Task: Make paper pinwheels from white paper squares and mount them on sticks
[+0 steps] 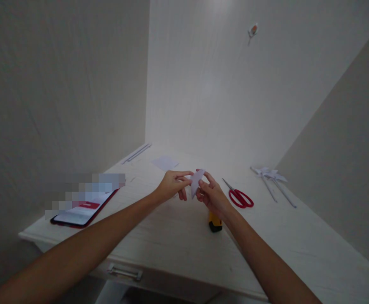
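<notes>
A small white piece of paper (197, 182), folded to a point at its lower end, is held above the white table (168, 240). My left hand (173, 185) pinches its left edge between thumb and fingertips. From the other side, my right hand (212, 195) grips it, fingers curled behind and thumb in front. Partly hidden under my right hand is a yellow and black tool (215, 223) whose kind I cannot make out. Red-handled scissors (239, 196) lie just right of that hand.
Two paper pinwheels (271, 175) on sticks lie at the right. Thin paper sticks (138, 153) rest at the back left, near a flat paper sheet (165, 163). A phone (87, 207) in a red case is at the left. Walls enclose the table; a drawer handle (125, 272) sits in front.
</notes>
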`<state>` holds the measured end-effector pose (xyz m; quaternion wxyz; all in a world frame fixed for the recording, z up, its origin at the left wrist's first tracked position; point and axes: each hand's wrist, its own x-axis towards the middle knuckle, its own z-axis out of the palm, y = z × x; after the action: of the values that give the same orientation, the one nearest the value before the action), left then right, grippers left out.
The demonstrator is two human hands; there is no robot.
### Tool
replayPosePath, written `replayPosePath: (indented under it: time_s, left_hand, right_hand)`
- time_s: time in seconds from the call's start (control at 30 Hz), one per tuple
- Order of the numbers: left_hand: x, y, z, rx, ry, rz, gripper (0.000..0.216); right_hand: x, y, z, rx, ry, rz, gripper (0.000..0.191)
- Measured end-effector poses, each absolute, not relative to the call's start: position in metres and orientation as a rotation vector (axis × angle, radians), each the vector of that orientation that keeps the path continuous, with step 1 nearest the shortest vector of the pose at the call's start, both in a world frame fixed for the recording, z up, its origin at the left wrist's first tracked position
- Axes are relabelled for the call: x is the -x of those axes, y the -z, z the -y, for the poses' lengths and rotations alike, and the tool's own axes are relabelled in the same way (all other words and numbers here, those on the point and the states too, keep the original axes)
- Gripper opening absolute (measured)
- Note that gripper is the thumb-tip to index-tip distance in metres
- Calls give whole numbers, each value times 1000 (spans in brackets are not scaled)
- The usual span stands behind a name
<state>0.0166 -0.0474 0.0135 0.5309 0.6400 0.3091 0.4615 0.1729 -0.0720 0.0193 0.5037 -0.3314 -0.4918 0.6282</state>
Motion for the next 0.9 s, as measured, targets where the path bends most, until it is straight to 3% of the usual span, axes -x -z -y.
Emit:
replayPosePath:
  time_s: [0.07, 0.33, 0.6, 0.73, 0.9]
  left_hand:
    - [-16, -13, 47, -1527, -1123, -706, 51]
    - [-13, -20, 47, -1487, -1047, -647, 32]
    - [-11, -18, 39, -1339, -1019, -580, 37]
    - [-7, -18, 38, -1511, -926, -709, 23]
    - [-6, -17, 38, -1795, -717, -655, 27]
  right_hand:
    - [-175, -21, 72, 790, -1546, 1190, 54]
    - [-183, -22, 70, 732, -1560, 1259, 38]
    - [-189, -20, 65, 745, -1629, 1313, 31]
    - [-190, -21, 64, 761, -1615, 1317, 27]
    - [-191, -21, 63, 786, -1531, 1307, 27]
